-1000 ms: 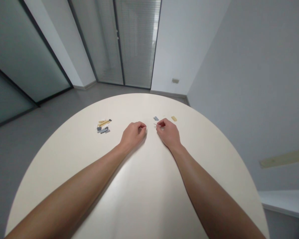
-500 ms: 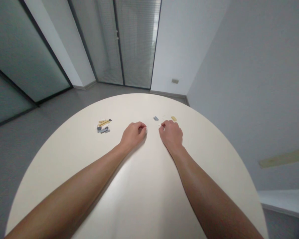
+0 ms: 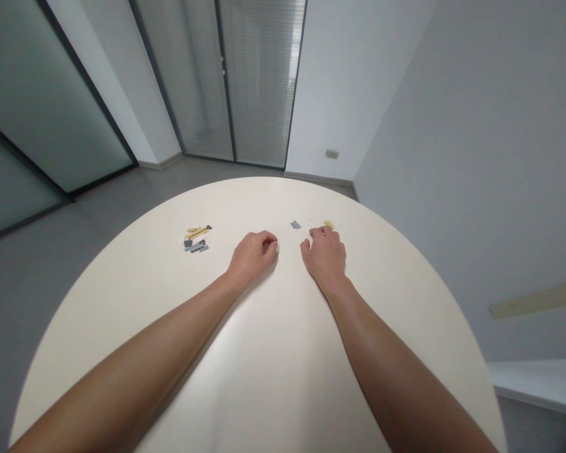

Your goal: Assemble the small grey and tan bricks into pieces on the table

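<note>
My left hand rests on the white table with thumb and fingers pinched together. A small white piece shows at its fingertips; its exact kind is too small to make out. To the right, my right hand lies palm down with the thumb apart from the fingers, and I see nothing held between them. Just beyond its fingers is a yellow piece, partly covered by them. Small grey pieces lie between the two hands, a little farther away. Faint whitish bits near the right fingertips barely stand out from the tabletop.
On the left of the round table lies a small pile of several tan pieces and grey pieces, with some dark ones. Past the table's far edge are a glass partition and a white wall.
My right thumb and fingers have parted from a pinch, and a thin white piece at their tips no longer shows. The fingers reach over more of the yellow piece. My left hand is still.
</note>
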A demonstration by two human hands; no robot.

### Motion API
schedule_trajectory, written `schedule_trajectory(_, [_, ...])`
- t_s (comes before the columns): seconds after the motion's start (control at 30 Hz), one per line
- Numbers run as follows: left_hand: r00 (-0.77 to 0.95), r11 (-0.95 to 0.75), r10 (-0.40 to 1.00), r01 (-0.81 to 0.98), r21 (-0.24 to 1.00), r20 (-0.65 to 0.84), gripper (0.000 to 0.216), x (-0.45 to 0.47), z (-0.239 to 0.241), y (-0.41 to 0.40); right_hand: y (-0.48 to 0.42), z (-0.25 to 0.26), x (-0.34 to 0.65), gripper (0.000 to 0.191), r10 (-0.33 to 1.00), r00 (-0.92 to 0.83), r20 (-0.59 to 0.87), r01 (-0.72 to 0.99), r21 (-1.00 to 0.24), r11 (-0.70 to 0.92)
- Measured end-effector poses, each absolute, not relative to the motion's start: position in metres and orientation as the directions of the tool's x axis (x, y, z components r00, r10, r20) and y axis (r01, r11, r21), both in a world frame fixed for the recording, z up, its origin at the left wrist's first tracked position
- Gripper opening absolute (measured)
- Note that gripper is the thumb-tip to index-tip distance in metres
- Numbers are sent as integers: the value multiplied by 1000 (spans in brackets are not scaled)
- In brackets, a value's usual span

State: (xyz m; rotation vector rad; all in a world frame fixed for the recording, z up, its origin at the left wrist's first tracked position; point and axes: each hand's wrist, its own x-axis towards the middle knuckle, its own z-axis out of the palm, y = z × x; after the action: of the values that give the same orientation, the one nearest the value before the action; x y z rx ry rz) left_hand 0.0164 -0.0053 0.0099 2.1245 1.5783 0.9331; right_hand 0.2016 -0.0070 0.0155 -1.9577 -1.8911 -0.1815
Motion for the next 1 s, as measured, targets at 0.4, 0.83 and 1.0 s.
schedule_trajectory(0.4, [176, -336, 935, 720, 607, 309, 22, 16, 10, -5, -5, 14, 202, 32, 932, 46, 360, 987, -158, 12])
schedule_trajectory(0.83, [215, -327, 923, 875, 357, 320, 25, 8, 27, -18, -3, 13, 201, 27, 920, -5, 391, 974, -206, 93])
schedule_trajectory(1.0, [49, -105, 933, 985, 138, 357, 32, -15, 34, -15, -3, 14, 201, 25, 928, -5, 371, 971, -222, 94])
